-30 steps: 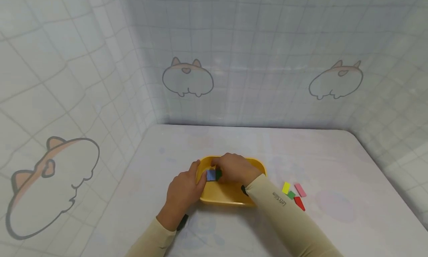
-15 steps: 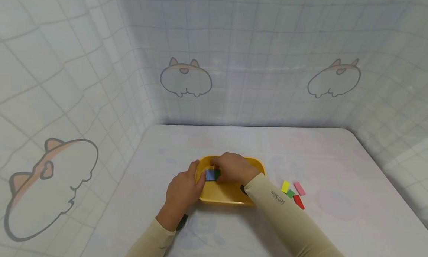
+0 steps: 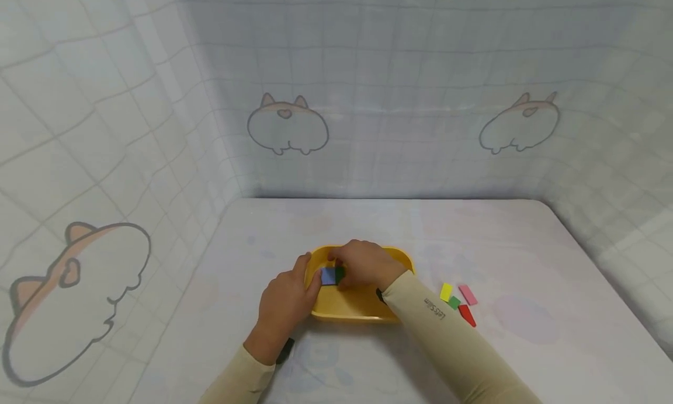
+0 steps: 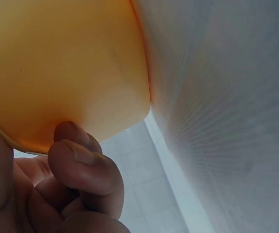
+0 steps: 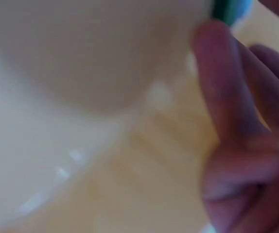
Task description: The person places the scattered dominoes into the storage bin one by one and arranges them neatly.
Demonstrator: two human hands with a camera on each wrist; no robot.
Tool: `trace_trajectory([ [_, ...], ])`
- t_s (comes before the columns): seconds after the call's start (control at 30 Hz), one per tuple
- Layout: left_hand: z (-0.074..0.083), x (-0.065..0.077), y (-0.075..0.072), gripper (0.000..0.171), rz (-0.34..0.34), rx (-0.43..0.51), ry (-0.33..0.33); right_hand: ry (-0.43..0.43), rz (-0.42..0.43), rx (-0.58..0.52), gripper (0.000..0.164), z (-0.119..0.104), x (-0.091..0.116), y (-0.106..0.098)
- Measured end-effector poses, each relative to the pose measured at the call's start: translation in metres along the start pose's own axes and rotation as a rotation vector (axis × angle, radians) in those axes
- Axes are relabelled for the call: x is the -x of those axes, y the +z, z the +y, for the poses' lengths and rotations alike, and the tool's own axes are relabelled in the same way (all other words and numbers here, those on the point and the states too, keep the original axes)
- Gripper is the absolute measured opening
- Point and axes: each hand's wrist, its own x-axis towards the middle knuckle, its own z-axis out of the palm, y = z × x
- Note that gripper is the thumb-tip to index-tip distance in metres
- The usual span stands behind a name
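Observation:
A yellow plastic tray (image 3: pixel 342 307) stands on the table in the head view. My left hand (image 3: pixel 285 302) grips its left side, thumb over the rim; in the left wrist view, curled fingers (image 4: pixel 83 162) lie against the tray's outer wall. Inside the tray, a flat blue block (image 3: pixel 328 276) lies by the left thumb tip. Right beside it is a dark green block (image 3: pixel 339 274), pinched by the fingers of my right hand (image 3: pixel 368 265). The right wrist view, blurred, has a fingertip against the green block (image 5: pixel 221 9) at the top. The right hand hides part of the tray floor.
Right of the tray lie loose flat pieces: a yellow one (image 3: pixel 446 292), a small green one (image 3: pixel 454 302), a pink one (image 3: pixel 468 295) and a red one (image 3: pixel 467 315). A pale gridded curtain (image 3: pixel 389 112) hangs behind the table and along both sides.
The head view shifts slightly, moving everything on the table a little to the left. Both hands keep nearly the same hold, and the blocks stay side by side.

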Motion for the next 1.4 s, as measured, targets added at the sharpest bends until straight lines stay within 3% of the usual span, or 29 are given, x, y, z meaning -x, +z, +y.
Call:
trace_trajectory([
  [0.17,0.0,0.0,-0.002,0.057,-0.021,0.003,-0.026,0.001,-0.033,-0.017,0.059,0.0,0.001,-0.006],
  [0.47,0.001,-0.002,0.0,0.058,-0.019,-0.002,-0.005,0.025,-0.034,-0.02,0.058,0.002,0.017,-0.021],
  [0.87,0.003,-0.003,0.001,0.059,-0.032,-0.011,-0.034,0.04,0.046,0.004,0.059,0.013,0.062,-0.047],
  [1.13,0.002,-0.003,-0.001,0.061,-0.06,-0.022,-0.071,0.024,0.195,-0.118,0.05,0.033,0.094,-0.055],
  [1.4,0.001,0.001,0.002,0.06,-0.064,-0.013,-0.063,0.042,0.42,-0.174,0.039,0.062,0.128,-0.041],
])
